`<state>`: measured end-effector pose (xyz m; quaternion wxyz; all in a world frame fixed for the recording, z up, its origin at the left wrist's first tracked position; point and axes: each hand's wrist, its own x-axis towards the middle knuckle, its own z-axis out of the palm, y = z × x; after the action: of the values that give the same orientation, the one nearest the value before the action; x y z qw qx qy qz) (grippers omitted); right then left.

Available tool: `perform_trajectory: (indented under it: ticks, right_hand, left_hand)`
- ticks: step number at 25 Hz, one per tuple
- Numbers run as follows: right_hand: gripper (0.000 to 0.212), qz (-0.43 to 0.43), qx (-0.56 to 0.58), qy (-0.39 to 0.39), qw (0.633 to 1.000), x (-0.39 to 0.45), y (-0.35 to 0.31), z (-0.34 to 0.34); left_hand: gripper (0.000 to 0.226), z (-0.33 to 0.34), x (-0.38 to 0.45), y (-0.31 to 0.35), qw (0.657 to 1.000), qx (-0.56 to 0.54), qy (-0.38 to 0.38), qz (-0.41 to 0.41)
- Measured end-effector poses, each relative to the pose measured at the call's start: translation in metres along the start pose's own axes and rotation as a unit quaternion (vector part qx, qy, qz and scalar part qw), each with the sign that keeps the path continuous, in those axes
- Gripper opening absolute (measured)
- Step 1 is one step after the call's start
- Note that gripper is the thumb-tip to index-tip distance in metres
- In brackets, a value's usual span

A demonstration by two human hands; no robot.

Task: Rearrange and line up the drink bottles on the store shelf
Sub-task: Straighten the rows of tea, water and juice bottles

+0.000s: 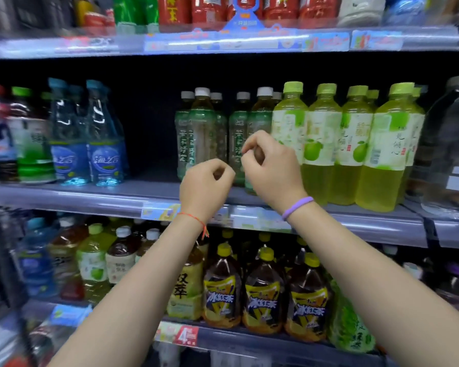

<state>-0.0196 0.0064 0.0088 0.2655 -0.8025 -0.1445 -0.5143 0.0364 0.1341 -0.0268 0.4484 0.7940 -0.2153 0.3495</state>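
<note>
Left hand [206, 181]: fingers curled, holding nothing (before green tea bottles [200, 133]).
Right hand [269, 165]: curled, empty grip.
Shelf [90, 197]: bottles upright.

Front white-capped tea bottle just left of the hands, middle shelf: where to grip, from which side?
Probably the narrow shoulder just under the white cap of the front tea bottle, coming straight in from the aisle. It stands upright, with sister bottles close behind and the left hand in front of its base, so the body's flanks are cramped. Its neck stands free.
</note>
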Motion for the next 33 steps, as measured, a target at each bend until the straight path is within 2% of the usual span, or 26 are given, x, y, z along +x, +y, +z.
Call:
perform_trajectory:
  ticks: [2,3,6,8,12,16,20,21,23,24,26,29,33]
  right_hand:
    - [0.009,0.035,0.002,-0.031,0.999,0.004,-0.014,0.028]
    - [0.017,0.063,-0.010,-0.040,0.997,0.007,-0.021,0.042]
    - [0.065,0.198,-0.033,-0.081,0.976,0.025,-0.036,0.085]
    - [0.083,0.281,-0.037,-0.107,0.953,0.036,-0.039,0.110]
    - [0.070,0.351,-0.077,-0.111,0.927,0.045,-0.035,0.135]
    - [0.055,0.344,-0.092,-0.092,0.930,0.039,-0.046,0.145]
    - [0.053,0.332,-0.033,-0.182,0.925,0.044,-0.068,0.153]
    - [0.048,0.332,-0.010,-0.190,0.924,0.049,-0.069,0.152]
    - [0.028,0.362,0.038,-0.130,0.922,0.061,-0.063,0.150]
    - [0.025,0.382,0.048,-0.092,0.918,0.067,-0.058,0.150]
    - [0.029,0.425,0.081,-0.050,0.900,0.074,-0.052,0.156]
    - [0.052,0.459,0.135,-0.053,0.877,0.074,-0.055,0.168]
    - [0.053,0.471,0.158,-0.065,0.865,0.074,-0.047,0.180]
  left_hand:
    - [0.017,-0.020,0.007,-0.020,0.999,0.001,0.031,-0.028]
    - [0.017,-0.029,0.011,-0.031,0.998,0.002,0.044,-0.035]
    - [0.010,-0.054,0.027,-0.068,0.998,0.004,0.043,-0.041]
    - [0.014,-0.067,0.042,-0.091,1.000,0.003,0.001,-0.029]
    - [0.022,-0.085,0.062,-0.124,0.998,-0.018,-0.057,0.015]
    - [0.033,-0.091,0.071,-0.142,0.993,-0.078,-0.087,0.012]
    - [0.053,-0.094,0.084,-0.132,0.979,-0.160,-0.122,-0.016]
    - [0.059,-0.095,0.088,-0.130,0.974,-0.183,-0.134,-0.030]
    - [0.065,-0.094,0.096,-0.131,0.964,-0.215,-0.151,-0.048]
    - [0.065,-0.093,0.099,-0.133,0.960,-0.228,-0.155,-0.049]
    - [0.059,-0.090,0.101,-0.134,0.952,-0.253,-0.165,-0.054]
    - [0.055,-0.086,0.101,-0.129,0.942,-0.278,-0.176,-0.064]
    - [0.081,-0.080,0.102,-0.127,0.945,-0.275,-0.161,-0.079]
